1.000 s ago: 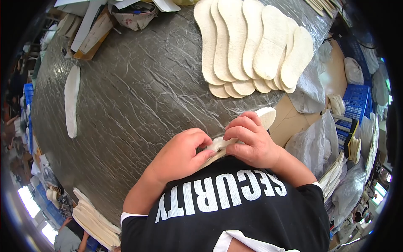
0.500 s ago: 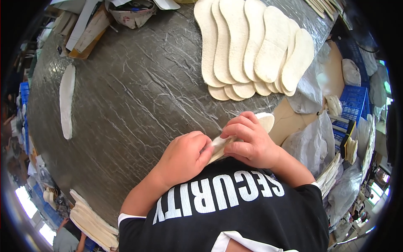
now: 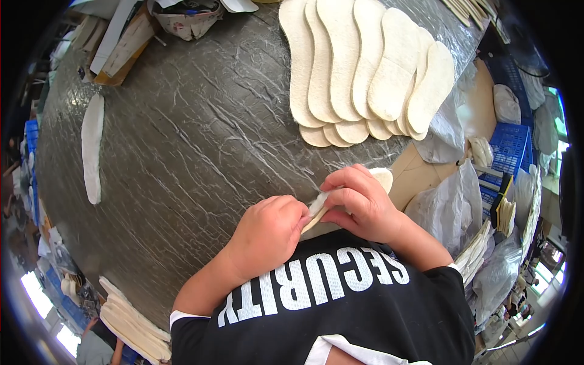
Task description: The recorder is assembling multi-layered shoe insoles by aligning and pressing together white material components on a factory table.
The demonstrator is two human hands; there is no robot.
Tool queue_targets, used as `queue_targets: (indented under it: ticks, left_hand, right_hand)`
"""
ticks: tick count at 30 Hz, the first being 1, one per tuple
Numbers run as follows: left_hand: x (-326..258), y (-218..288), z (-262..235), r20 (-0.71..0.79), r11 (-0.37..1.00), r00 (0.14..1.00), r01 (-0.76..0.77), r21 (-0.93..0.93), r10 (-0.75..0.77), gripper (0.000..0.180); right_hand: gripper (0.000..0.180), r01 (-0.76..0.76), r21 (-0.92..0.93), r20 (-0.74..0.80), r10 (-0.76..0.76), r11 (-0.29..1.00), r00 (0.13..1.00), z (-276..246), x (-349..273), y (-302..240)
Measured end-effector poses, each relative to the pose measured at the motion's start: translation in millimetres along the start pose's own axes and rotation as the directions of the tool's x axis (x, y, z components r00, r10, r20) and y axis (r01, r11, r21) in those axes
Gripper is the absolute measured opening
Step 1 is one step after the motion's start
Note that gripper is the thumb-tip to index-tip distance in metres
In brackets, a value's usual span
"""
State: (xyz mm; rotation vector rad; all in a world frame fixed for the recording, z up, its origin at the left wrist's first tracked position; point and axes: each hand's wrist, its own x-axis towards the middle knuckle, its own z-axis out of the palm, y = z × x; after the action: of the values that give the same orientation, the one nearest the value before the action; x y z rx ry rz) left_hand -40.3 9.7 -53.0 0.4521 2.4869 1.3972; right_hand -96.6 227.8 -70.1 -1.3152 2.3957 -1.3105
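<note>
Close to my chest, at the near table edge, I hold a cream felt insole point(image 3: 381, 177) between both hands. My left hand point(image 3: 267, 228) pinches its left end, fingers closed. My right hand point(image 3: 360, 198) grips farther along, thumb and fingers pressed on it, and the rounded tip pokes out beyond. A white fluffy layer point(image 3: 317, 204) shows between the hands; much of the insole is hidden by my fingers. Beyond my right hand, overlapping rows of cream insoles point(image 3: 344, 67) lie fanned out. A single white insole-shaped piece point(image 3: 92, 149) lies far to the left.
The dark table point(image 3: 182, 134) has a wrinkled plastic cover. A cardboard box point(image 3: 125, 52) and a fabric-covered container point(image 3: 188, 21) stand at the back left. Stacked insoles point(image 3: 134, 322) sit at the lower left. Plastic bags point(image 3: 450, 201) and a blue crate point(image 3: 510, 149) are on the right.
Both hands keep hold of the insole. My right fingers have shifted slightly along it, and the white layer between the hands now stands out more.
</note>
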Motion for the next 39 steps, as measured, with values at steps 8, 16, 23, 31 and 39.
queue_targets:
  ticks: [8, 16, 23, 31, 39]
  left_hand:
    - [-1, 4, -2, -0.009, 0.994, 0.998, -0.067, 0.083, 0.068, 0.006]
    - [-3, -10, -25, 0.030, 0.928, 0.962, 0.268, -0.259, -0.270, 0.014]
    - [-10, -22, -19, 0.241, 0.910, 0.935, 0.322, -0.262, -0.262, 0.010]
    - [-12, -11, -20, 0.161, 0.864, 0.929, 0.369, -0.343, -0.333, 0.007]
    - [-15, -3, -22, 0.135, 0.986, 0.978, 0.166, -0.024, -0.162, 0.011]
  right_hand:
    - [0.035, -0.042, -0.001, 0.027, 0.042, 0.999, 0.999, -2, 5, -4]
    - [0.025, -0.027, -0.019, 0.105, 0.029, 0.999, 0.994, -4, 6, -3]
    - [0.027, 0.055, -0.120, 0.127, -0.040, 0.991, 0.991, 0, 11, -13]
    - [0.016, 0.121, -0.142, 0.154, -0.099, 0.982, 0.983, 13, 9, -12]
    - [0.017, 0.208, -0.108, 0.112, -0.196, 0.972, 0.974, 16, 7, -7]
